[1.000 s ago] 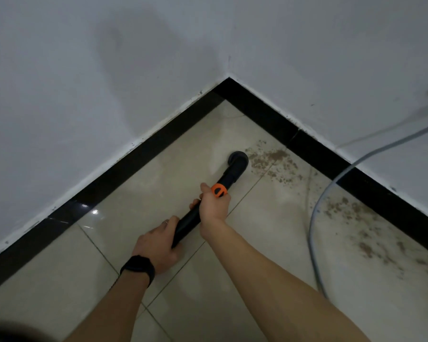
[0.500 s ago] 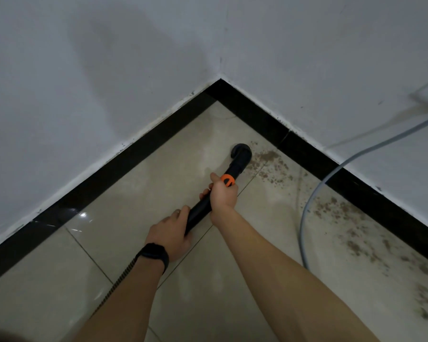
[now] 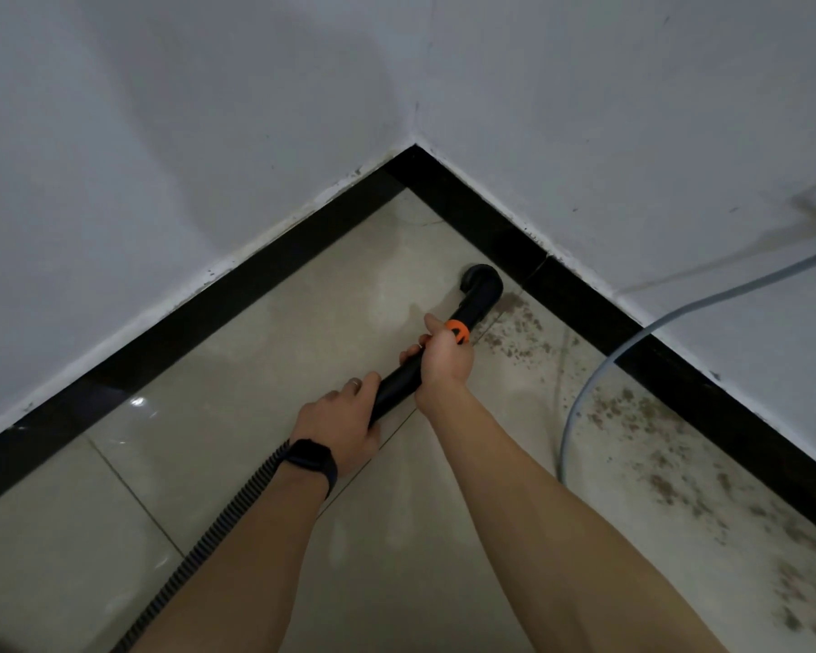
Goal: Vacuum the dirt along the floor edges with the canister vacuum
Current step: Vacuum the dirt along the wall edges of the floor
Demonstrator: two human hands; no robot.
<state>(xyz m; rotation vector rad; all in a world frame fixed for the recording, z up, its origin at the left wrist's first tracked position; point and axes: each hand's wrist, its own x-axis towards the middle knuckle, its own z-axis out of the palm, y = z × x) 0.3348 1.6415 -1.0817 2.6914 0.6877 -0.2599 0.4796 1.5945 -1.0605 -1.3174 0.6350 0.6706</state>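
Forearms reach up from the bottom edge of the frame toward the middle, over pale floor tiles [image 3: 236, 464]. At lower left a black ribbed hose [image 3: 208, 549] climbs diagonally and passes under the left wrist, which wears a black wristband [image 3: 314, 464]. The left hand [image 3: 338, 426] grips the near end of the black vacuum wand [image 3: 399, 384], fingers curled over it. Just beyond, the right hand [image 3: 444, 358] is wrapped tightly round the same wand, its thumb side touching an orange collar [image 3: 459, 330]. Past the collar the wand ends in a bent black nozzle [image 3: 484, 287], a little right of centre, just beside the black skirting [image 3: 255, 294] of the right-hand wall; its mouth seems to sit on the tile, though the angle hides the contact. Brown dirt [image 3: 514, 322] lies scattered immediately right of the nozzle, and more patches trail along the floor edge toward the lower right corner of the frame. A grey cable [image 3: 585, 398] runs up the floor right of the right arm, crosses the skirting and continues over the white wall [image 3: 632, 134] to the right edge. Farthest off, the two skirting strips meet in the corner at upper centre.
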